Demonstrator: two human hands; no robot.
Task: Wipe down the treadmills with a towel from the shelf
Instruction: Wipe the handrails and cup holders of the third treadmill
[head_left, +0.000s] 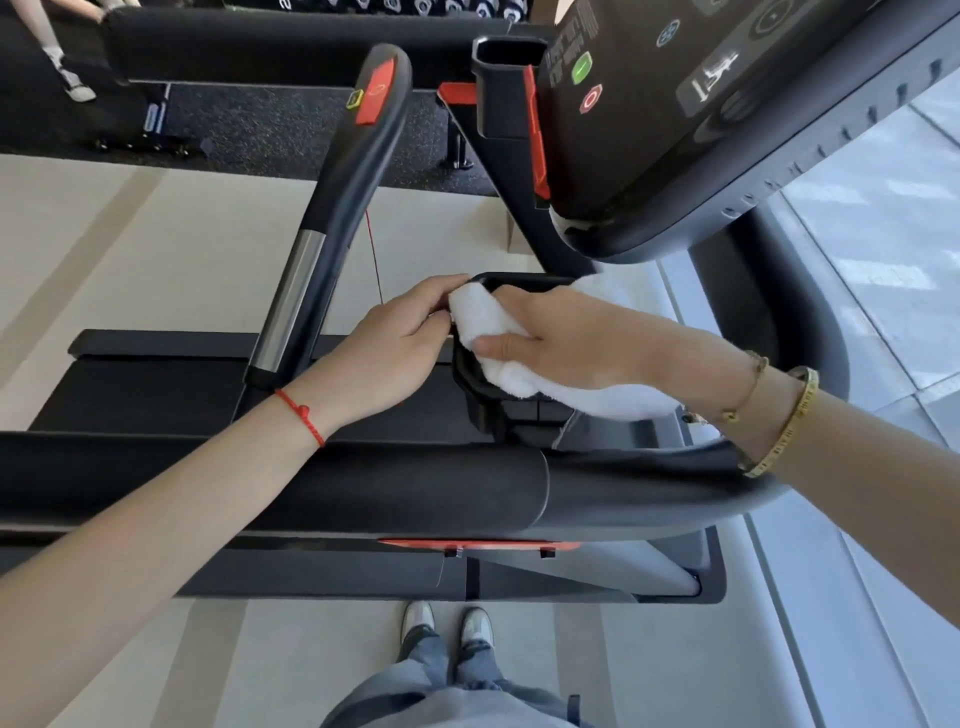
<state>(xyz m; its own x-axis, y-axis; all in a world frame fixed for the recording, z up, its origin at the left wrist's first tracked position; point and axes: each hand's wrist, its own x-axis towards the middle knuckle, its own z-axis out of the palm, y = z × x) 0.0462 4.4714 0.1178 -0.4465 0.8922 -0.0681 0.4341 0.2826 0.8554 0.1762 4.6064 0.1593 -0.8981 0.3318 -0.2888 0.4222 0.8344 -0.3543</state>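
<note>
Both forearms reach forward over the treadmill's (363, 488) thick black handrail, the person standing beside the machine with shoes (448, 623) on the pale floor. The right hand (566, 338) lies palm down on a white towel (524, 358), its thumb curled under the cloth's near fold and its fingers bent over the top, so it grips the towel and presses it onto the black tray (498, 410) below the console (675, 119). The towel bunches at the tray's left rim and trails to the right under the wrist, which wears two gold bracelets (779, 421). The left hand (405, 343) comes in from the left with its wrist raised, a red cord (304, 415) around it; its fingers curl at the tray's left edge, touching the towel's bunched end, though whether they pinch the cloth or the rim cannot be told. A side handle (332, 208) with a red patch rises beyond the left hand.
</note>
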